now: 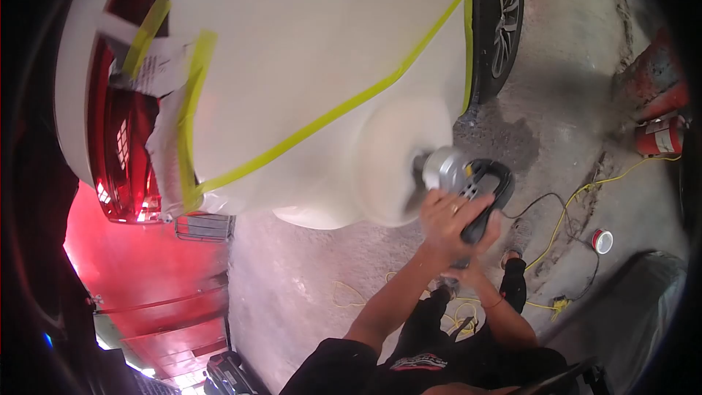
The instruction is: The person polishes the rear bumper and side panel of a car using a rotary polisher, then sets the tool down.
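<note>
A polisher (447,168) with a silver head and black body is tilted against the white car panel (307,51). Its wide, pale pad (402,157) is blurred and appears to touch the panel below a line of yellow-green masking tape (322,122). My left hand (446,223), with a ring on one finger, is wrapped round the polisher's body just behind the head. Behind it, my right hand (472,267) is closed about the rear of the tool, its fingers partly hidden. A black loop handle (501,183) sticks out past my left hand.
Taped paper (164,66) partly covers the red tail light (121,146). A wheel (504,22) stands at upper right. Across the concrete floor run a yellow cord (556,238) and a dark cable. A tape roll (602,241) and a red canister (658,135) are on the right.
</note>
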The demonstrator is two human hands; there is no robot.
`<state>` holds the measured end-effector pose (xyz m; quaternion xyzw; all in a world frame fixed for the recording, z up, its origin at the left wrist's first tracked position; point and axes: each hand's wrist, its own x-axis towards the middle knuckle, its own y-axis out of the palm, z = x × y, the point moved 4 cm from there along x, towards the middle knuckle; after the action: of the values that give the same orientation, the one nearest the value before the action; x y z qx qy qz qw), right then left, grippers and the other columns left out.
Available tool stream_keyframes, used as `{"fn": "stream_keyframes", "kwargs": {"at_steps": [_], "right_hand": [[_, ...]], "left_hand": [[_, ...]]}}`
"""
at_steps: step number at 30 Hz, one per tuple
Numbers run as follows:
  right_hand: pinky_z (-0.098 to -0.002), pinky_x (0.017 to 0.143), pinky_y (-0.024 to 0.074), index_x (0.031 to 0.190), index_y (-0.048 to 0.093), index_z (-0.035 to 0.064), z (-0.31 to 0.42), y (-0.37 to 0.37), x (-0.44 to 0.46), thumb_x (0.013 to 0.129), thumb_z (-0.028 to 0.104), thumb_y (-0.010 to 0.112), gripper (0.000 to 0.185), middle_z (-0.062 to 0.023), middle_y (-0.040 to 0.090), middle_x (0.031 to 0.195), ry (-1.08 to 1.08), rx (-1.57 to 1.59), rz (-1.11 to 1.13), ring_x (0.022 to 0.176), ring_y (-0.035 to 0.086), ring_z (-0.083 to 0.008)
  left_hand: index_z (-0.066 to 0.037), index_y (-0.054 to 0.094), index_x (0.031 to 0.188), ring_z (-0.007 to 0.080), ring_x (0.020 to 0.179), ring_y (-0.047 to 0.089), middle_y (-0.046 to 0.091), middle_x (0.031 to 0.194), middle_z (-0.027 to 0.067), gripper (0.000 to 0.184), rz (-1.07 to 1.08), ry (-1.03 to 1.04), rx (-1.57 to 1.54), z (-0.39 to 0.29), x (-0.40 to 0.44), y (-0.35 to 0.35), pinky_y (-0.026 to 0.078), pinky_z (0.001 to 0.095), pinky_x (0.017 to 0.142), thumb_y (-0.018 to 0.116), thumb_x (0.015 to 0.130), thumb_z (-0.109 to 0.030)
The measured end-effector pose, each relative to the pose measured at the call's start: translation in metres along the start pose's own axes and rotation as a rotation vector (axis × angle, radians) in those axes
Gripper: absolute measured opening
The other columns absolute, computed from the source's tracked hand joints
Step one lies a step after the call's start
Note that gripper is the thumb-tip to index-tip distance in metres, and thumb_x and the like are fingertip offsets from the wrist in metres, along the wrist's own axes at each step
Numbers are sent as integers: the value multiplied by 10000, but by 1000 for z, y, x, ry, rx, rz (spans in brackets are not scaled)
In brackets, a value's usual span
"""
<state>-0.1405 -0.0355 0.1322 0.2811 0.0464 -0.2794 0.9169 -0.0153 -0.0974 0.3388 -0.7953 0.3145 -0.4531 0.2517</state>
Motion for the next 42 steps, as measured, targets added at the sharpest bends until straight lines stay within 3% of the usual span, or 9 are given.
{"fn": "stream_keyframes", "kwargs": {"at_steps": [3,5,16,27,29,31,33,37,42], "right_hand": [[-380,938,510,1247,600,13,-68,14,-41,715,224,900,645,-78,696,1114,-339,-420,-246,1041,646,-208],[-362,926,514,1244,612,23,-115,39,-48,714,242,894,639,-73,702,1123,240,188,190,1035,641,-169],[-355,919,501,1176,646,7,-31,96,-31,613,355,912,713,-116,683,1125,202,-323,501,1063,618,-174],[-348,843,539,1051,696,20,-18,68,-5,688,272,863,473,-66,729,950,-218,-93,79,910,673,-151],[-352,1073,387,1414,418,101,-16,66,1,939,344,608,566,-56,488,1356,14,-389,312,1295,465,-178],[-384,732,543,961,678,26,20,65,5,722,235,808,343,-100,712,903,-19,-552,225,867,673,-167],[-345,1123,331,1421,385,90,20,52,-7,983,261,526,490,-76,442,1403,7,-502,311,1350,408,-176],[-350,776,550,951,707,20,35,35,-14,671,203,846,362,-86,733,911,-39,-280,25,854,683,-154],[-336,817,549,1020,721,27,106,76,-27,653,172,836,411,-90,748,954,-229,-451,171,882,699,-163]], "left_hand": [[-106,754,943,131,518,526,561,614,-33,276,25,15,32,-5,-38,-54,345,299,585,763,674,-168],[-101,760,963,127,512,518,547,607,-39,303,27,23,49,-9,-64,-91,346,298,586,755,669,-174],[-56,720,923,120,479,500,520,560,-32,271,-163,90,183,-23,-130,-200,400,307,627,620,740,-230],[-100,769,977,113,487,466,468,570,-61,345,-64,233,34,-23,-55,-140,339,281,574,724,651,-205],[-92,766,973,113,488,474,489,575,-55,349,-102,236,-13,-26,-30,-127,339,283,574,726,640,-188],[-84,764,969,114,489,482,509,580,-49,353,-149,244,-60,-30,-17,-126,339,286,574,729,629,-172],[-65,773,914,121,472,484,543,581,-43,282,-170,209,-109,-33,-18,-128,347,292,583,684,672,-181],[-62,779,912,124,466,489,548,559,-34,309,-275,158,-126,-36,-43,-150,352,292,602,679,683,-242],[-16,764,914,146,468,493,548,560,-13,328,-353,215,-242,-36,-54,-206,336,322,606,685,731,-276]]}}
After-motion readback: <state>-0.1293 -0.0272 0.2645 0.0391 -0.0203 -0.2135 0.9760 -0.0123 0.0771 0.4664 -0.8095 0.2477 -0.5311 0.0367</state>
